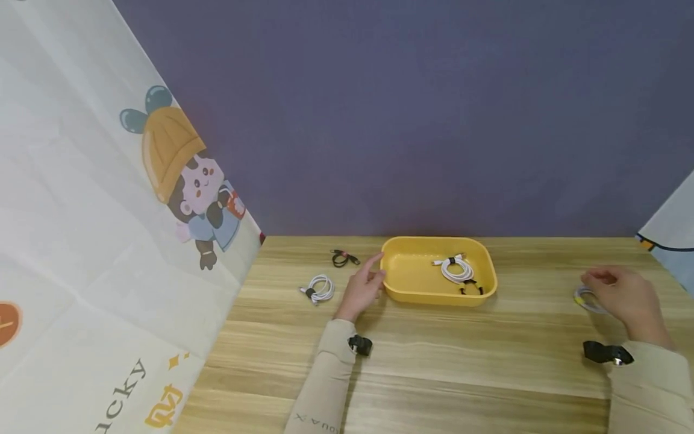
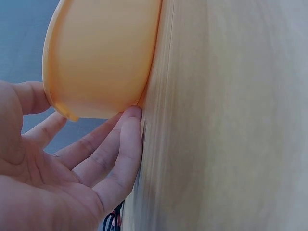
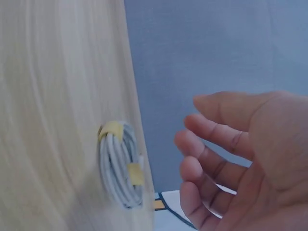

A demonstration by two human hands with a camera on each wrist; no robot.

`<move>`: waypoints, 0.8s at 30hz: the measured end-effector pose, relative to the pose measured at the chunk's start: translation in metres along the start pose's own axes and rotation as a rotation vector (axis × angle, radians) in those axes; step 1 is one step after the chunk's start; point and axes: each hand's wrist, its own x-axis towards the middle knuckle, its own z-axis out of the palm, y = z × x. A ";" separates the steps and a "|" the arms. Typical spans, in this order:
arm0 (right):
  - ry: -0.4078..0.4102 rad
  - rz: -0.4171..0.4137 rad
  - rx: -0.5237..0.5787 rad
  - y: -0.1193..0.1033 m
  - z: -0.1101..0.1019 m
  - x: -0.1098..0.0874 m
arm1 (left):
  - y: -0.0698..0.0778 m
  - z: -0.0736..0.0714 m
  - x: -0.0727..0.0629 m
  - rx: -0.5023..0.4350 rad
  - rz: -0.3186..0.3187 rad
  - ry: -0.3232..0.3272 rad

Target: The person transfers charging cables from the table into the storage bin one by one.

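Note:
My left hand (image 1: 362, 292) rests against the left end of a yellow plastic box (image 1: 414, 297). In the left wrist view, its thumb and index finger touch the rim of the box (image 2: 103, 57), and the other fingers lie along the outer wall. Inside the box are a coiled white cable (image 1: 457, 270) with a black strap and a small black cable (image 1: 472, 288). Over on the right, my right hand (image 1: 626, 298) hovers above a coiled grey cable (image 3: 120, 166) with yellow bands. Its loosely bent fingers hold nothing and stay apart from that cable.
Left of the box, a short black cable (image 1: 344, 258) and a coiled white cable (image 1: 320, 289) lie on the wooden table (image 1: 461, 361). A dark blue-grey panel (image 1: 406, 120) rises behind the table. A white printed sheet (image 1: 81, 181) stands at the left.

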 end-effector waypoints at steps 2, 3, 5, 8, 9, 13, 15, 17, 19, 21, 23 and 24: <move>-0.009 0.016 -0.008 0.004 0.000 -0.001 | 0.000 0.000 0.000 0.004 0.001 -0.002; -0.011 0.020 -0.015 0.007 0.001 -0.001 | 0.001 0.000 0.000 0.006 0.002 -0.003; -0.025 0.034 -0.025 0.012 0.001 -0.001 | 0.001 0.000 -0.001 0.008 0.003 -0.003; -0.043 0.038 -0.030 0.019 0.001 0.000 | 0.002 0.000 -0.001 0.012 0.006 -0.001; -0.056 0.046 -0.022 0.021 0.001 0.000 | 0.002 0.000 -0.001 0.013 0.008 -0.002; -0.125 0.112 0.011 0.029 0.002 0.002 | 0.002 0.000 -0.001 0.017 0.012 -0.001; -0.164 0.150 0.014 0.031 0.002 0.003 | 0.001 0.000 -0.001 0.017 0.011 0.000; -0.189 0.182 0.007 0.033 0.002 0.003 | 0.001 0.000 -0.001 0.012 0.008 0.002; -0.210 0.199 -0.007 0.034 0.002 0.003 | 0.001 0.001 -0.001 0.007 0.003 0.002; -0.221 0.216 -0.016 0.034 0.001 0.001 | 0.001 0.000 -0.001 0.004 -0.001 0.001; -0.233 0.227 -0.023 0.033 0.000 -0.002 | 0.000 0.000 -0.001 0.002 -0.002 0.001; -0.234 0.226 -0.025 0.034 0.000 -0.003 | 0.000 0.000 -0.002 0.002 -0.003 0.000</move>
